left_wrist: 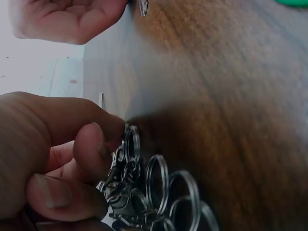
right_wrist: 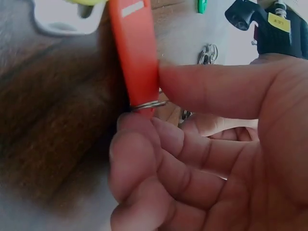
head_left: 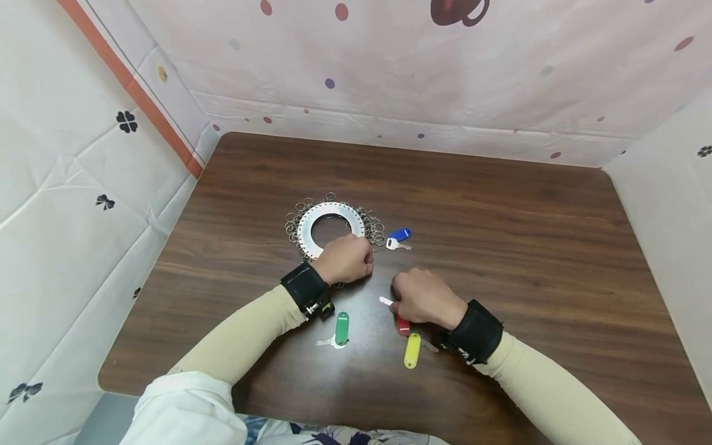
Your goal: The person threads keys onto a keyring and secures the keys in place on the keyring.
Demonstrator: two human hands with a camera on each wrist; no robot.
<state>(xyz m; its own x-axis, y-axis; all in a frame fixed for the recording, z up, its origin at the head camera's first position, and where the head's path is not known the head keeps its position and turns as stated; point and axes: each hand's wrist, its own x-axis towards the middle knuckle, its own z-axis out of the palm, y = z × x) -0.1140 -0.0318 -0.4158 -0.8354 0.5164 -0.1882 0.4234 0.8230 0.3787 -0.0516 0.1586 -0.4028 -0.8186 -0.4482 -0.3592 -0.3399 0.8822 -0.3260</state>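
Note:
A flat silver disc (head_left: 305, 230) with a big round hole lies on the table, fringed with many small split rings (left_wrist: 158, 185). My left hand (head_left: 346, 258) is over its near right edge, fingers curled, pinching a ring at the fingertips; its grip is partly hidden. To the right, my right hand (head_left: 424, 298) pinches a red key tag (right_wrist: 135, 53) by its ring end between thumb and fingers. The tag's silver key (head_left: 385, 301) sticks out to the left of that hand. Just below the red tag lies a yellow key tag (head_left: 412, 351) with its key.
A blue key tag (head_left: 400, 234) with a key lies right of the disc. A green key tag (head_left: 342, 327) with a key is nearer the front, between the forearms. The brown wooden table (head_left: 500, 210) meets patterned cloth walls at its back and sides.

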